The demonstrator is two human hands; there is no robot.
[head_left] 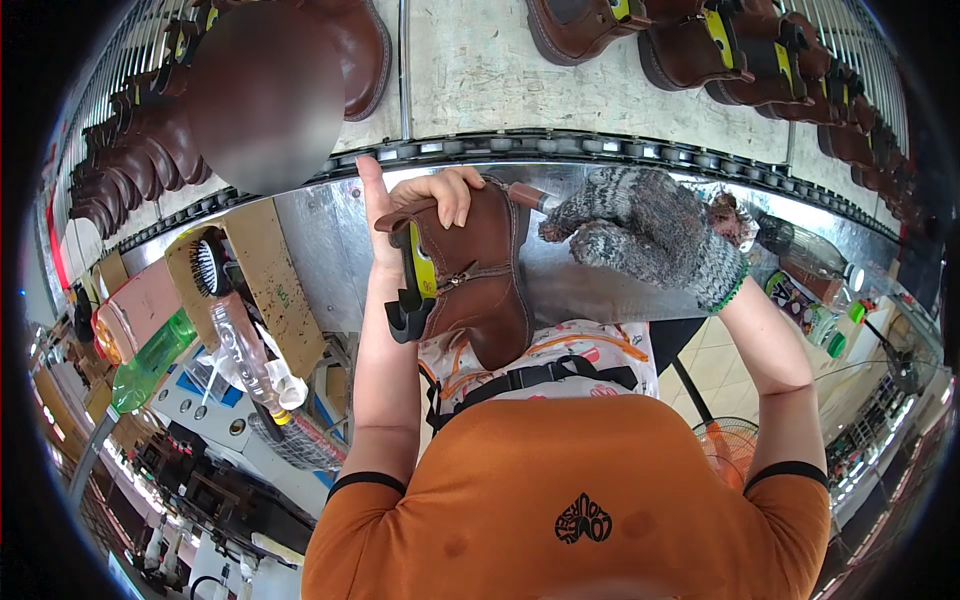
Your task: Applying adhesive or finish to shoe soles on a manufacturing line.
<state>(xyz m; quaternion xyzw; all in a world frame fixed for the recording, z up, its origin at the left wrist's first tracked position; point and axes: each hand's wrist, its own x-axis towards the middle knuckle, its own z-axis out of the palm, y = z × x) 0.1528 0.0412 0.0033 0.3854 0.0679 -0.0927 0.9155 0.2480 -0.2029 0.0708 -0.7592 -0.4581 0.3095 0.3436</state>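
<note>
In the middle, my left hand (440, 200) grips a brown ankle boot (480, 250) near its sole, thumb stretched out. The boot lies on its side, its zip and yellow-green lining patch showing, its toe toward me. My right hand (650, 235) wears a grey knitted glove with brown stains. Its fingers close round a small tool (527, 196) with a brown end and a silvery collar, perhaps a brush; the rest is hidden in the glove. The brown end is at the boot's sole edge. I cannot tell whether it touches.
Beyond the metal ledge (590, 290) runs a conveyor chain (600, 147), with rows of brown boots (690, 50) on the belt behind it. At left, a cardboard box (265, 260) holds a hairbrush (207, 265) and a plastic bottle (240, 340). More bottles (800, 245) and a brown-stained wad (735, 220) lie at right.
</note>
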